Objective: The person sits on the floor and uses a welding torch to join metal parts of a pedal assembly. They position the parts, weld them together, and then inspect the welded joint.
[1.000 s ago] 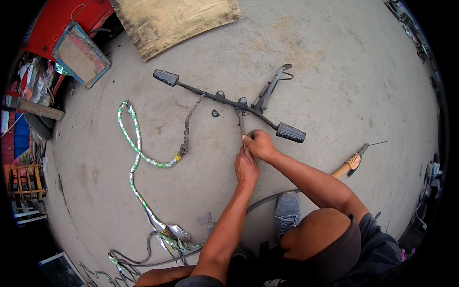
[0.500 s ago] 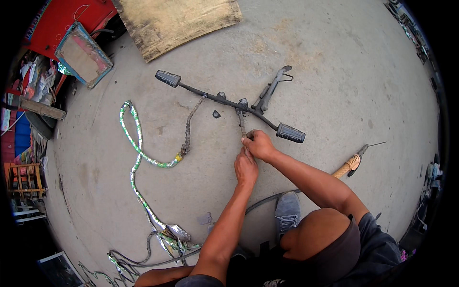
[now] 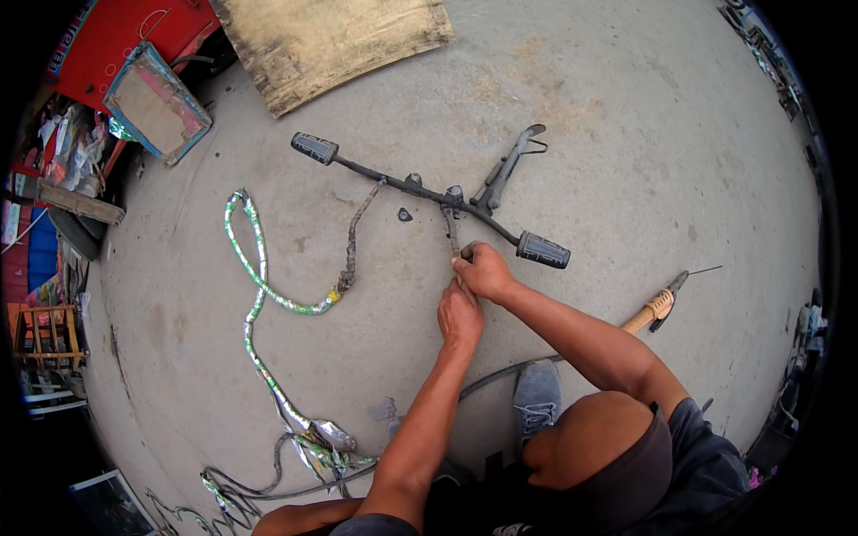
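Note:
On the concrete floor lies a black motorcycle footrest bar (image 3: 371, 172) with ribbed rubber pegs at both ends. A rusty narrow metal piece (image 3: 453, 234) reaches from its middle toward me. My right hand (image 3: 485, 270) is closed on the near end of this piece. Just below it, my left hand (image 3: 460, 313) has its fingers pinched together at the same end, largely hidden by the hands. A dark side stand (image 3: 507, 171) meets the bar near the right peg. A small dark metal piece (image 3: 405, 214) lies below the bar.
Left of my hands, a foil-wrapped cable (image 3: 256, 344) loops, its dark end (image 3: 350, 255) touching the bar. An electrode holder (image 3: 657, 308) with a thin rod lies right, trailing a black cable (image 3: 500, 370). A wooden board (image 3: 349, 45) and blue-framed panel (image 3: 156, 103) stand beyond.

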